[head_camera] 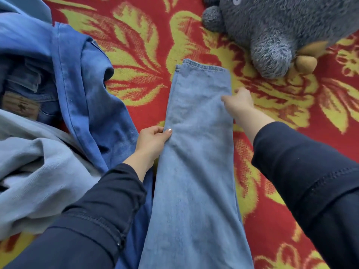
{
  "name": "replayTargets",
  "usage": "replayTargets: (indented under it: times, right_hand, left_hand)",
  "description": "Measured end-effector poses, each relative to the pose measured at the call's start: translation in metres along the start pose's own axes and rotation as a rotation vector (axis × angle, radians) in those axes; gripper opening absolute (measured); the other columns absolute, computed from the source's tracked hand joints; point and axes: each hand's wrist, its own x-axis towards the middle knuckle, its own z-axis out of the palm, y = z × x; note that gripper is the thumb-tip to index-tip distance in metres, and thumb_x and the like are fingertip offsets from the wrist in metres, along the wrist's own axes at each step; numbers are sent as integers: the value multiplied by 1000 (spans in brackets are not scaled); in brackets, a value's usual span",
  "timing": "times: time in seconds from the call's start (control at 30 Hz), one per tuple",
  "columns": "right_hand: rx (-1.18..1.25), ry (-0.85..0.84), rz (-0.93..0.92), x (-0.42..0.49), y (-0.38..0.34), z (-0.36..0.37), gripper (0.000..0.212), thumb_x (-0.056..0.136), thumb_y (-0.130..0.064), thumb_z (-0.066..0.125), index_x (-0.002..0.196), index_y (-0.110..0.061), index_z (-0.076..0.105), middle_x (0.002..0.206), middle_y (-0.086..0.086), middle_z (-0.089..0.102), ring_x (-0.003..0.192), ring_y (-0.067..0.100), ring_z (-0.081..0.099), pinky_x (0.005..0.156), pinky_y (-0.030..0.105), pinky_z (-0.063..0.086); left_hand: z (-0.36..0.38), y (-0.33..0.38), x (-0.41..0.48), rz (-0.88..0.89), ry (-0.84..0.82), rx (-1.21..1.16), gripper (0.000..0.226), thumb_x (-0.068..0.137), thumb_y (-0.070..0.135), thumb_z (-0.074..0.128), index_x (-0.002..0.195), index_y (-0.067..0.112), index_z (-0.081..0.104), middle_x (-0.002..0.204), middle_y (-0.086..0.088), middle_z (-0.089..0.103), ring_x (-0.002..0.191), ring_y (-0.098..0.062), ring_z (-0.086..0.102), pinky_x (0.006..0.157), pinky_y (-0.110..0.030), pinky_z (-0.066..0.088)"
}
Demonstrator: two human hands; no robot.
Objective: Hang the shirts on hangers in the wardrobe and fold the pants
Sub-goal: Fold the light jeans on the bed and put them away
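Note:
Light blue jeans (196, 152) lie stretched out on the red and yellow blanket (139, 47), hem at the far end. My left hand (153, 138) grips the left edge of the jeans leg, thumb on top of the fabric. My right hand (239, 102) pinches the right edge of the same leg, closer to the hem. A heap of clothes sits at the left: a darker blue denim garment (93, 105), dark jeans with a tan label (27, 98) and a pale blue shirt (37, 171).
A grey plush toy (281, 35) lies at the far right, close to the jeans hem. The patterned blanket stretches out to the right of the jeans.

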Motion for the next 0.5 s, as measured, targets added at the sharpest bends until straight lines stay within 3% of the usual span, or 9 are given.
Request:
replayTargets:
  times: [0.13, 0.23, 0.3, 0.4, 0.5]
  right_hand:
    - [2, -15, 44, -58, 61, 2, 44, 80, -35, 66, 113, -11, 51, 119, 10, 54, 108, 30, 54, 90, 45, 48]
    - [71, -52, 61, -119, 107, -3, 38, 78, -46, 68, 97, -19, 48, 94, 0, 57, 83, 20, 58, 66, 35, 46]
    - [86, -112, 86, -157, 128, -7, 38, 76, -51, 69, 88, -22, 48, 82, -7, 57, 72, 13, 57, 55, 30, 39]
    - [47, -232, 106, -206, 157, -13, 37, 74, -50, 72, 88, -22, 52, 82, -15, 56, 71, 4, 54, 54, 24, 36]
    - [-29, -243, 152, -248, 188, -24, 34, 70, -48, 75, 79, -24, 52, 78, -13, 56, 69, 5, 51, 53, 22, 33]
  left_hand:
    - [-2, 8, -11, -22, -52, -47, 19, 91, 26, 65, 98, 8, 68, 93, -5, 71, 76, -15, 67, 67, -27, 55]
    - [-2, 10, -36, -63, -177, -162, 32, 89, 23, 67, 117, 13, 56, 110, -5, 69, 91, -18, 69, 78, -34, 57]
    - [-1, -3, -66, 5, -113, -19, 42, 87, 19, 67, 123, 23, 47, 112, 2, 66, 96, -15, 67, 85, -36, 55]
    - [-7, -42, -125, 142, -28, 203, 57, 85, 13, 64, 135, 26, 40, 118, 4, 62, 105, -15, 62, 95, -39, 49]
    - [-19, -83, -178, 237, 15, 180, 56, 87, 8, 62, 136, 25, 41, 121, 5, 61, 110, -14, 60, 98, -38, 46]
